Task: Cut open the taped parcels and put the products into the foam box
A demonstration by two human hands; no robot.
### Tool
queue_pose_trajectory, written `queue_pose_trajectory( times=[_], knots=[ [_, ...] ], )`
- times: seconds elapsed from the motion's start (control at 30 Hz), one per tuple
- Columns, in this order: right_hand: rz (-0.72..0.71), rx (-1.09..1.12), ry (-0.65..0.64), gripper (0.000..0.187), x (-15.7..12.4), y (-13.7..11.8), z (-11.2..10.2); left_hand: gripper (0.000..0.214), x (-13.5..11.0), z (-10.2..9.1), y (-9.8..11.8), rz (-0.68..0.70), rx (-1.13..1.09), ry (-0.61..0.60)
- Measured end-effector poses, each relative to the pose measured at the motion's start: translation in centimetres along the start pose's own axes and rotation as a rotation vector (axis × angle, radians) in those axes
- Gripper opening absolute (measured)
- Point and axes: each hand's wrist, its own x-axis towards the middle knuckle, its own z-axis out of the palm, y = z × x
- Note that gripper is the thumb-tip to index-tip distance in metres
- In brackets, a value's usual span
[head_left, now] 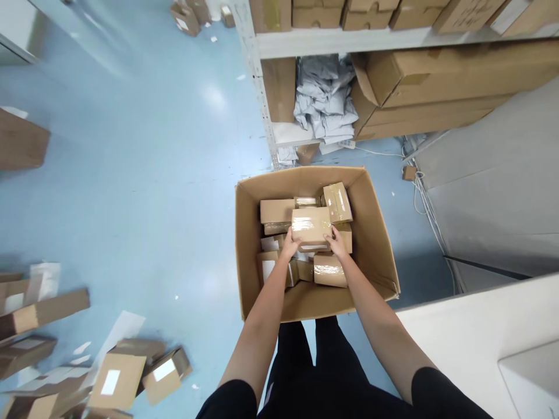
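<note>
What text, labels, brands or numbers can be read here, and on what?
No text is legible.
Shelf box, upper right: dark handwriting-like marks, too blurred to read.
Floor boxes, lower left: white labels, any print too small or blurred.
Held box: pale strip on its near side, unreadable.
Other boxes in the carton: white patches, nothing readable.

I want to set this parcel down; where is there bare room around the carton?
Mostly bare: the blue floor left of the big carton, short of the loose boxes; also a narrower strip between carton and grey wall. Crowded: lower left, and the carton's inside, packed with parcels.
</note>
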Motion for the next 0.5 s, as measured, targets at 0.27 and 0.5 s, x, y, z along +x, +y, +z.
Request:
queue_pose_trajectory(
  times=[0.27, 0.5],
  knots=[
    [-0.172, 0.176, 0.049, 0.073, -8.1, -11.7, -1.8, 0.094, -7.6, -1.9, 8.0, 0.205, -0.029, 0.019],
    [-0.377, 0.274, 0.119, 0.062, -16.7, -20.8, -5.9, 0.090, -14.1, -0.6, 17.8, 0.511, 0.046, -0.057]
  ],
)
